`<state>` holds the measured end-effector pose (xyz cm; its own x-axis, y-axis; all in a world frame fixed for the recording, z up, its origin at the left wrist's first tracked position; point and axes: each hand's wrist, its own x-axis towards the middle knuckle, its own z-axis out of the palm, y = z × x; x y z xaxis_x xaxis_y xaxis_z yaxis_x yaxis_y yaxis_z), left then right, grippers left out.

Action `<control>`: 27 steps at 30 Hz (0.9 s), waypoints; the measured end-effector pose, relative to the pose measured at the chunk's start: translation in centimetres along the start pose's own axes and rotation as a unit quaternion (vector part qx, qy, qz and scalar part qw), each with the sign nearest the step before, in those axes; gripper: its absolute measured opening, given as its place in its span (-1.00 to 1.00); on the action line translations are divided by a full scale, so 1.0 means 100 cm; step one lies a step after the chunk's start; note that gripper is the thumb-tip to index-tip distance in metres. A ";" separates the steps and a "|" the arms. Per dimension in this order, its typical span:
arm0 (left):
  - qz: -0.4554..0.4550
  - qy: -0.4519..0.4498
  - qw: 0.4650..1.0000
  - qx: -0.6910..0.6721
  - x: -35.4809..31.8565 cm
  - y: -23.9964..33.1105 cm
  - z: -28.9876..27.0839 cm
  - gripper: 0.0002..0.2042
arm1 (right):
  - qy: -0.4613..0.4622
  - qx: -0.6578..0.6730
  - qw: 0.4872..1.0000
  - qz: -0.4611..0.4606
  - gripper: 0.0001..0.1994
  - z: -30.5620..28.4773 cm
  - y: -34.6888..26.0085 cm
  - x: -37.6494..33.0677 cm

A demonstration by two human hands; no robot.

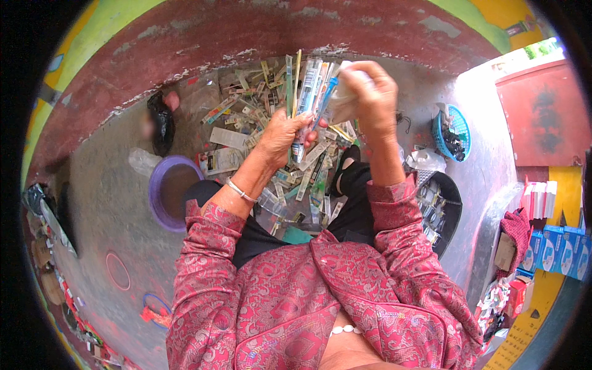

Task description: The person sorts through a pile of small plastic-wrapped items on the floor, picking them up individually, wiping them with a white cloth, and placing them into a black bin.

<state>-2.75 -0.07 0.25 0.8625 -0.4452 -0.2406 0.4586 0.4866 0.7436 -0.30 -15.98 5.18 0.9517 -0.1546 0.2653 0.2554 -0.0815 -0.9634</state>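
My left hand (pixel 285 137) is closed around an upright bundle of long, narrow clear plastic packages (pixel 310 83), some with printed inserts. A thin yellowish strip and a green one stand at the bundle's left side. To the right of it, my raised right hand (pixel 374 98) pinches a whitish, crumpled, cloth-like piece (pixel 343 102), which is smeared by motion. A slim blue-tipped stick (pixel 332 83) leans between the bundle and this piece; I cannot tell which hand bears it. Below both hands, similar narrow packages (pixel 229 137) lie heaped on the floor between my legs.
At left stand a purple basin (pixel 157 191) and a black plastic bag (pixel 161 135). A light-blue basket (pixel 464 126) holding dark items and a black tub (pixel 453 206) of packages are at right. Blue boxes (pixel 562 250) line the right side; a red wall (pixel 246 31) rises ahead.
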 end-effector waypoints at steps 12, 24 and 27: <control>-0.024 0.028 0.997 0.063 0.002 -0.004 -0.006 -0.82 | 0.238 -0.276 0.929 -0.063 -0.84 -0.051 0.030 0.048; -0.004 0.007 0.991 0.134 -0.001 -0.008 -0.004 -0.86 | 0.062 -0.360 0.925 -0.103 -0.85 0.007 0.039 0.021; -0.015 -0.003 0.995 0.098 -0.001 -0.004 -0.006 -0.83 | 0.110 -0.277 0.952 -0.070 -0.82 -0.024 0.056 0.043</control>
<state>-2.92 0.25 -0.42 0.8471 -0.4623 -0.2621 0.4339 0.3170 0.8433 4.78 -19.47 1.00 0.8408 -0.3021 0.4492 0.1887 -0.6142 -0.7662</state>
